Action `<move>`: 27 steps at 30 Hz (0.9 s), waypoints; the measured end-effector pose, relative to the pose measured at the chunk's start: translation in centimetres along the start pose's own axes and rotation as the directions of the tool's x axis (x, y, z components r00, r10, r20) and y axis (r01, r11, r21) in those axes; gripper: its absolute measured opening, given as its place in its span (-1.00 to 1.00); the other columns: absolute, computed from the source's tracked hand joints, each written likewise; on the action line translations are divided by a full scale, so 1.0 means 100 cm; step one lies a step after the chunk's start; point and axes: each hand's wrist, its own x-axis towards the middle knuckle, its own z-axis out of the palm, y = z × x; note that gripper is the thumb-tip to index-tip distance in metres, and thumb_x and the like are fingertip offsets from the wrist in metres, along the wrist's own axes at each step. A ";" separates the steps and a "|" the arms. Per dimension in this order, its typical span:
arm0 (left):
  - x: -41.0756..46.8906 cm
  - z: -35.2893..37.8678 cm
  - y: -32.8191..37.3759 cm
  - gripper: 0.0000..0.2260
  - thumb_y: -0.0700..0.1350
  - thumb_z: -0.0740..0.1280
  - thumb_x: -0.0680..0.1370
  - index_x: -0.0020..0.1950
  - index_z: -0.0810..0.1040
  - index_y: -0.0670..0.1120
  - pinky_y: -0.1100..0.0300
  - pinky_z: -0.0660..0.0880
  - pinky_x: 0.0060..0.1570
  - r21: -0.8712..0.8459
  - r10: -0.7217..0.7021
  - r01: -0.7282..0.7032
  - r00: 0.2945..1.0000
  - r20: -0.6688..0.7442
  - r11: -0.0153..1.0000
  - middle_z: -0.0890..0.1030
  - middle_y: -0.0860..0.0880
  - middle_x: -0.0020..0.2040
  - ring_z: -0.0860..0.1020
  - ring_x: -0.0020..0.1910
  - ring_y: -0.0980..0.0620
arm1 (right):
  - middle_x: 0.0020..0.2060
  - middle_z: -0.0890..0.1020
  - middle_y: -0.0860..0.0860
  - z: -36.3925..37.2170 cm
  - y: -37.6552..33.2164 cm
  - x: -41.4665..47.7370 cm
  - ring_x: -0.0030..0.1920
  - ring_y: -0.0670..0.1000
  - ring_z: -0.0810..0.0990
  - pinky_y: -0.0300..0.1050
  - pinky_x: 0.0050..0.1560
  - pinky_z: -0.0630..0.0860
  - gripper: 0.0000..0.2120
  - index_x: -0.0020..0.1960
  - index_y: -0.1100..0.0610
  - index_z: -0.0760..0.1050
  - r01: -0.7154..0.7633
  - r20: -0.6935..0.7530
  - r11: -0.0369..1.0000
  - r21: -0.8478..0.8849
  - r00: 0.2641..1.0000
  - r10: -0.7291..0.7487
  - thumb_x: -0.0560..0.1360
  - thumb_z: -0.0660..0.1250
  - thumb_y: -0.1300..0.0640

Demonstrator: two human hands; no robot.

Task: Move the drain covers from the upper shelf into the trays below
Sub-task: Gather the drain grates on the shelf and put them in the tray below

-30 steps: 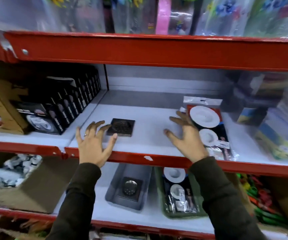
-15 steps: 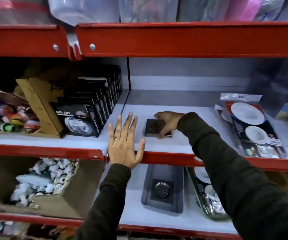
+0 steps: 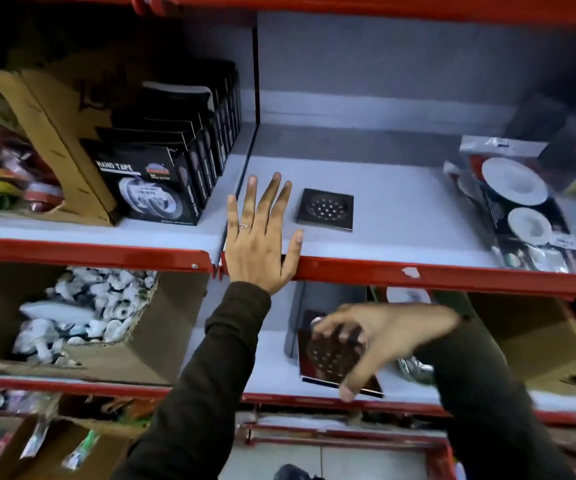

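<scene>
Right hand (image 3: 380, 336) grips 1 drain cover (image 3: 335, 356) (blurred) over grey tray (image 3: 295, 320).

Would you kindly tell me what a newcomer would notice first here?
The right hand holds a square drain cover above the grey tray on the lower shelf. The left hand lies flat on the upper shelf's red edge, beside a second drain cover.
</scene>
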 end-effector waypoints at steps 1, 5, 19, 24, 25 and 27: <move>-0.001 0.000 0.000 -0.41 0.17 -0.04 0.61 0.60 0.19 -0.04 -0.11 -0.14 0.60 0.000 0.000 0.000 1.000 -0.005 1.000 0.22 -0.03 0.61 0.14 0.61 -0.13 | 0.28 0.58 -0.15 0.010 0.013 0.023 0.24 -0.03 0.60 -0.01 0.29 0.57 -0.18 0.29 -0.24 0.45 -0.084 0.040 0.996 0.031 0.996 0.083 0.07 0.64 -0.25; -0.002 0.001 0.000 -0.41 0.18 -0.02 0.61 0.60 0.20 -0.03 -0.10 -0.16 0.59 0.013 0.011 -0.011 1.000 -0.027 1.000 0.24 -0.03 0.60 0.15 0.61 -0.14 | 0.43 0.45 0.06 0.032 0.068 0.114 0.36 0.13 0.47 -0.01 0.37 0.44 -0.14 0.47 0.06 0.32 -0.317 -0.217 0.947 -0.044 0.929 0.300 0.27 0.58 -0.10; -0.001 0.000 0.001 -0.39 0.19 0.02 0.59 0.60 0.19 -0.02 -0.10 -0.20 0.59 0.029 -0.003 0.003 1.000 0.007 1.000 0.25 -0.01 0.60 0.17 0.61 -0.13 | -0.15 0.64 0.00 0.071 0.037 0.105 -0.22 -0.02 0.61 -0.13 -0.21 0.60 -0.72 -0.06 0.12 0.60 0.184 -0.818 0.930 -0.319 0.442 -0.368 0.48 0.41 -0.11; -0.002 0.000 0.001 -0.40 0.18 0.00 0.60 0.61 0.15 -0.02 -0.09 -0.23 0.59 0.042 -0.007 0.005 0.999 0.038 0.999 0.21 0.00 0.61 0.12 0.62 -0.11 | -0.32 0.40 -0.18 0.010 -0.028 0.042 -0.36 -0.27 0.37 -0.45 -0.25 0.26 -0.82 -0.23 0.06 0.48 0.455 -0.792 0.651 -0.607 -0.276 -0.545 0.50 0.42 0.06; -0.003 0.000 0.001 -0.40 0.18 0.00 0.60 0.61 0.16 -0.02 -0.09 -0.23 0.59 0.038 -0.012 0.011 0.999 0.045 0.999 0.21 0.00 0.61 0.12 0.62 -0.11 | -0.27 0.46 -0.19 -0.015 -0.031 0.035 -0.30 -0.27 0.45 -0.46 -0.22 0.32 -0.90 -0.14 0.03 0.52 0.478 -0.825 0.673 -0.564 -0.284 -0.489 0.52 0.40 0.06; -0.002 -0.002 0.002 -0.40 0.18 -0.01 0.60 0.60 0.18 -0.03 -0.09 -0.21 0.59 0.032 -0.020 0.018 0.998 0.060 0.999 0.23 -0.01 0.61 0.12 0.62 -0.10 | 0.03 0.60 -0.11 -0.065 -0.033 0.025 0.00 -0.17 0.60 -0.38 -0.05 0.49 -0.74 0.15 0.00 0.55 0.434 -0.920 0.820 -0.374 -0.058 -0.388 0.49 0.44 -0.02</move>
